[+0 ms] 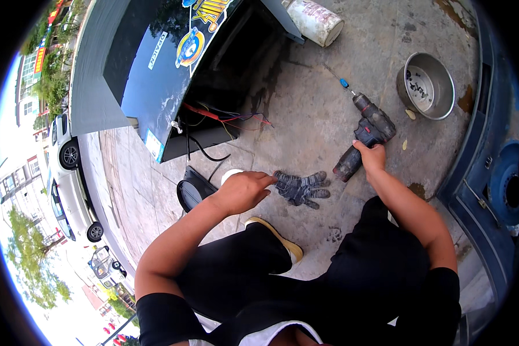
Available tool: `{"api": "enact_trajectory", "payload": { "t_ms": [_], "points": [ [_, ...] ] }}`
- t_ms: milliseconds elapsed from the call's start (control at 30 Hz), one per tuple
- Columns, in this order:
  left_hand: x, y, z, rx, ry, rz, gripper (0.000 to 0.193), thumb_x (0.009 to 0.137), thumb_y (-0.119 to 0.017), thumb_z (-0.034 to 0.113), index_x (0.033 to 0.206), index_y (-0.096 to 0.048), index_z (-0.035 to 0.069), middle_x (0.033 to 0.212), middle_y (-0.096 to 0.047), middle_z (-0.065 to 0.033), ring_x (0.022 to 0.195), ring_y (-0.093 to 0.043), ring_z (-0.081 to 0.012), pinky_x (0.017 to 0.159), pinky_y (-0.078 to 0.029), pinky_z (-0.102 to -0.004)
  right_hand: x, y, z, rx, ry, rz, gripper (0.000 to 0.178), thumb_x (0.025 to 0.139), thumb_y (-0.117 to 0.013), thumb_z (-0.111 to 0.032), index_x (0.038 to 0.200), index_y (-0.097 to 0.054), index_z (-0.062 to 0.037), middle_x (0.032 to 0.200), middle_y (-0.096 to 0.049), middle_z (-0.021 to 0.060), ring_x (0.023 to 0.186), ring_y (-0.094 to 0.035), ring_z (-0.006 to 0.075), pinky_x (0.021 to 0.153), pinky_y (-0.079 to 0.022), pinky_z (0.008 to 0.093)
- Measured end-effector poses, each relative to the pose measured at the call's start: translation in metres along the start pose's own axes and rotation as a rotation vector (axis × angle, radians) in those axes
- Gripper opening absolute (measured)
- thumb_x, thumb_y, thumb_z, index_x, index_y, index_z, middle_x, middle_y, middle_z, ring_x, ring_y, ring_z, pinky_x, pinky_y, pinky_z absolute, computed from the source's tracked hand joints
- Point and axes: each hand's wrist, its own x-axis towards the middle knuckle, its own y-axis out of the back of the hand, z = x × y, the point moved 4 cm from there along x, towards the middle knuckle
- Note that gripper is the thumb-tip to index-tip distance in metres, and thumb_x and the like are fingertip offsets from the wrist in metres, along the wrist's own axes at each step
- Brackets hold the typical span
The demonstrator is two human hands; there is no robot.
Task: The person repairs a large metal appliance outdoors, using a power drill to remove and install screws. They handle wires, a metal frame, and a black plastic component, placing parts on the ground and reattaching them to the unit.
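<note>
My right hand (372, 157) is closed around the grip of a black cordless drill (375, 124), its long bit with a blue collar (344, 83) pointing away from me. My left hand (245, 191) hovers low with curled fingers pressed together; whatever is in them is hidden. Just right of its fingertips a grey knitted work glove (301, 188) lies on the concrete, fingers spread to the right. Beyond, an appliance with a dark glossy panel (155, 75) and stickers stands with its dark inside exposed. Red and blue wires (230, 117) trail from its lower part.
A steel bowl (444, 86) with small dark parts sits at the far right. A stained white bucket (320, 23) lies on its side at the back. Left of my hand rests a black round-ended part (193, 190). A blue metal frame (473, 196) borders the right; cars (69, 179) stand left.
</note>
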Motion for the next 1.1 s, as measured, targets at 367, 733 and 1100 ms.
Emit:
{"api": "enact_trajectory", "payload": {
  "t_ms": [367,733,1100],
  "points": [
    [0.159,0.022,0.053,-2.163,0.031,0.331,0.046,0.096,-0.051,0.037,0.127,-0.048,0.003,0.122,-0.059,-0.0096,0.114,-0.056,-0.0237,0.096,-0.043,-0.038,-0.056,0.047,-0.044,0.049,0.743,-0.175,0.042,0.068,-0.078,-0.014,0.103,-0.061,0.0003,0.099,-0.066,0.01,0.088,-0.063,0.0204,0.081,-0.048,0.0321],
    [0.208,0.04,0.122,-2.132,-0.098,0.288,0.032,0.098,-0.047,0.033,0.105,-0.058,0.004,0.105,-0.062,-0.0123,0.104,-0.06,-0.0287,0.092,-0.048,-0.041,-0.045,0.069,-0.043,-0.154,1.158,-0.329,0.065,0.066,-0.08,-0.019,0.122,-0.052,-0.0053,0.114,-0.059,0.0132,0.105,-0.057,0.0306,0.09,-0.046,0.0381],
    [0.224,0.094,0.106,-0.487,0.268,-0.001,0.042,0.095,-0.054,0.037,0.092,-0.064,-0.004,0.084,-0.065,-0.008,0.077,-0.061,-0.015,0.072,-0.049,-0.0295,-0.017,0.089,-0.024,0.147,0.679,-0.371,0.043,0.073,-0.073,-0.019,0.111,-0.06,-0.0054,0.103,-0.064,0.0143,0.095,-0.062,0.0289,0.085,-0.049,0.0371]
  ]
}}
